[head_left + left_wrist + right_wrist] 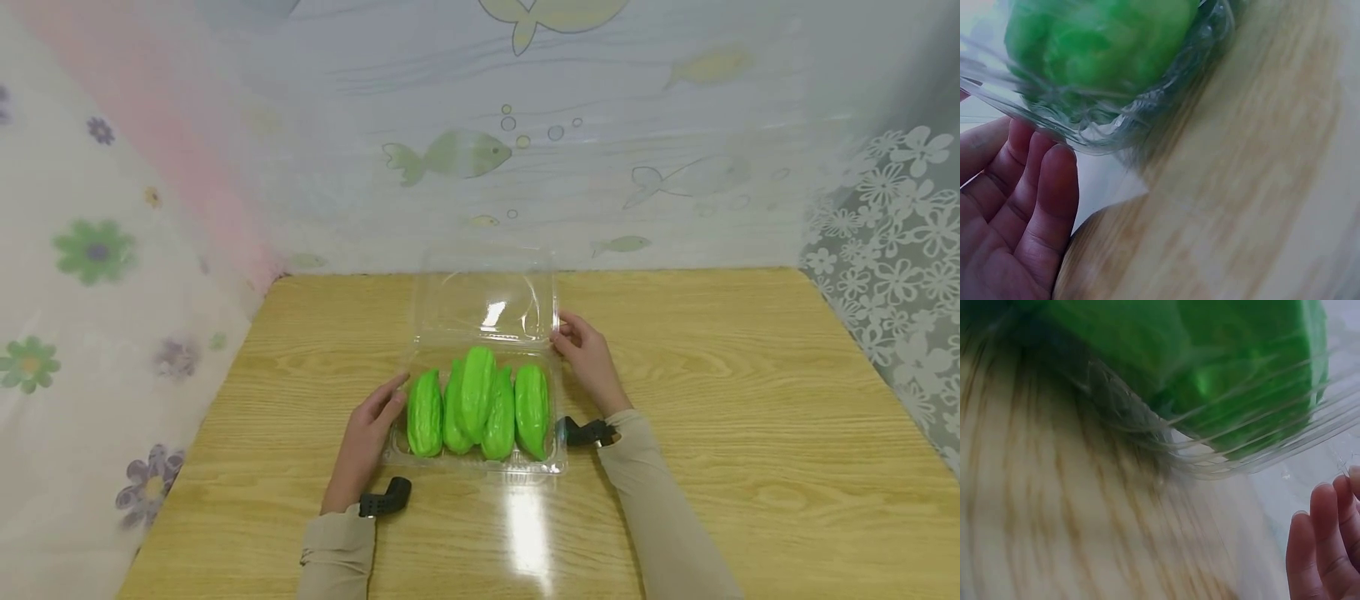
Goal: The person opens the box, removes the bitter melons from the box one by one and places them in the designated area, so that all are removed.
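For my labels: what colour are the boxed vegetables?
The vegetables are bright green, clearest in the head view.

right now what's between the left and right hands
Between the left hand and right hand sits an open, clear plastic box with five long, green, ridged vegetables; the head view shows it.

- Yellowish wood-grain table (720,375), its surface glossy, with a bright white reflection (528,533) in front of the container
- Clear plastic container (525,467) resting directly on it, lid (457,304) open on the far side
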The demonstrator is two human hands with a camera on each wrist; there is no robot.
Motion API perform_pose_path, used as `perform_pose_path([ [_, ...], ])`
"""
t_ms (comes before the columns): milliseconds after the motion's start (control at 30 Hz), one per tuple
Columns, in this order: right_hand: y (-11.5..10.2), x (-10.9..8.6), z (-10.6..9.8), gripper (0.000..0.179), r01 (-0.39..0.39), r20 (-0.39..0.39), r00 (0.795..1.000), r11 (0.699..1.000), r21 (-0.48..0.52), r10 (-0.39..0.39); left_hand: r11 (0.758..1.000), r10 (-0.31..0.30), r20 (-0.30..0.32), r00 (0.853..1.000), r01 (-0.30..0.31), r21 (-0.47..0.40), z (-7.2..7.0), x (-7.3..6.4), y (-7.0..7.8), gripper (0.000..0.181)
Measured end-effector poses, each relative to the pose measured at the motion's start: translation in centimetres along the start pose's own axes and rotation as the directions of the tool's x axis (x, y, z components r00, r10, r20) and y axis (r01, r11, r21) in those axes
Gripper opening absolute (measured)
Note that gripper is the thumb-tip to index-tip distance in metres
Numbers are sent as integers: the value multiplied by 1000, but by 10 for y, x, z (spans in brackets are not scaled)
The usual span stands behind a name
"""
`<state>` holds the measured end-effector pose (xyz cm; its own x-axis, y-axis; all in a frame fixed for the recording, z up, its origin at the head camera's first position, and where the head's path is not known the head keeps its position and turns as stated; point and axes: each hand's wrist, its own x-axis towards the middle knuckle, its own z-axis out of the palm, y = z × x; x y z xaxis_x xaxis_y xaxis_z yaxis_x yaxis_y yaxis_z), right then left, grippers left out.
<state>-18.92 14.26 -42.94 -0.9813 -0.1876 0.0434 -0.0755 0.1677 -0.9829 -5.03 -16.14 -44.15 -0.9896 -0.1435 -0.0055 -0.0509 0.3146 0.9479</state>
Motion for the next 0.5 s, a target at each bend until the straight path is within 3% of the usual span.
perform_pose_path([
  [200,16,4,-1,39,1,1,1000,1000,10,-1,1000,0,-6,1000,1,23,1,-2,2,38],
  [500,16,1,-2,40,-28,22,999,1000,2,28,999,-17,-23,1000,18,49,0,-7,3,38],
])
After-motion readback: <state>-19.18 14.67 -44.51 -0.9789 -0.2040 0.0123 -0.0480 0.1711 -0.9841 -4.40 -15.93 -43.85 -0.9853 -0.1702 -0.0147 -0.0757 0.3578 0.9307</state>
